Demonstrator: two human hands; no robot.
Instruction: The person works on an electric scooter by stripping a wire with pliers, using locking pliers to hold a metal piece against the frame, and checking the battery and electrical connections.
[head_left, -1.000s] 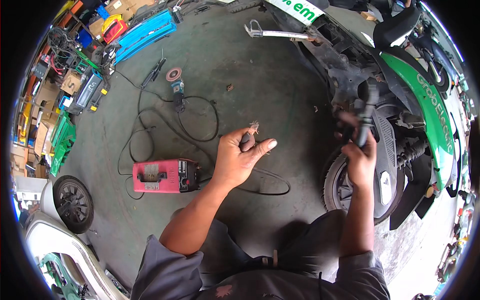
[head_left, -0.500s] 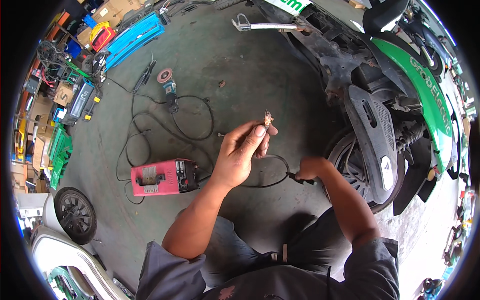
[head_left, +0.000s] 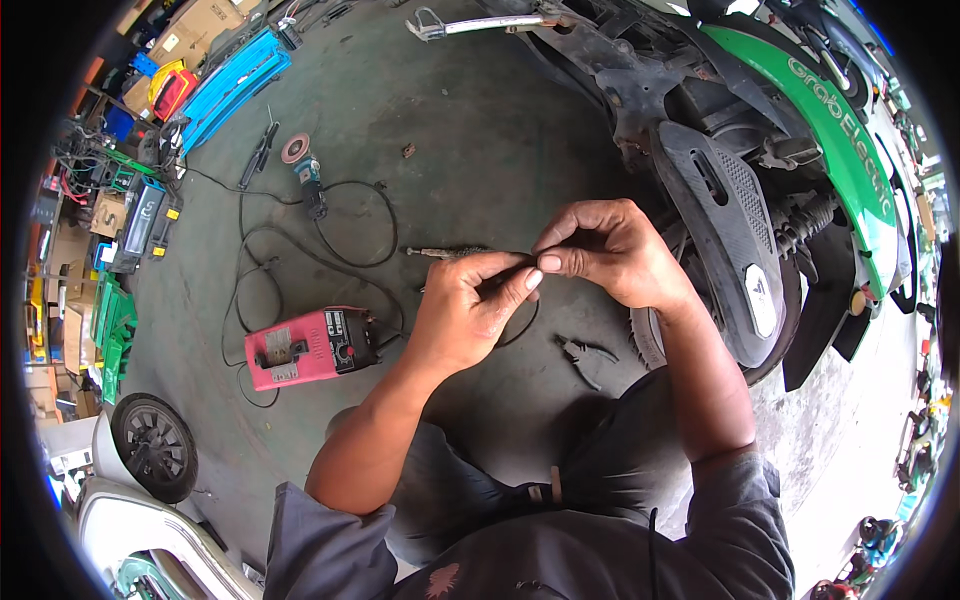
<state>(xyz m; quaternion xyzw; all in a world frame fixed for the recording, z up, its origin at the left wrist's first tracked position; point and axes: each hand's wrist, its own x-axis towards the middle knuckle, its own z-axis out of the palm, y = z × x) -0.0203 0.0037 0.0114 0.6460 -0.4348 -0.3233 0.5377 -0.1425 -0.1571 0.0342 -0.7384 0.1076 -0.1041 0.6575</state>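
My left hand and my right hand meet near the middle with thumbs and fingers pinched on a thin dark cable. Beside my left fingers a slender metallic piece shows; I cannot tell whether it is held or lies behind. The cable's frayed copper end is not clear. Black-handled pliers lie open on the floor below my right hand. Left of my hands a red-pink machine sits with cables round it, and an angle grinder lies farther back.
A scooter with green panel and black frame stands at the right, a white bar sticking out at the top. A loose wheel and white body are at lower left. Shelving, boxes and tools line the left side.
My right hand has let go of the pliers onto the floor and come up to my left hand. The copper end, upright in my left hand earlier, is no longer clearly seen.
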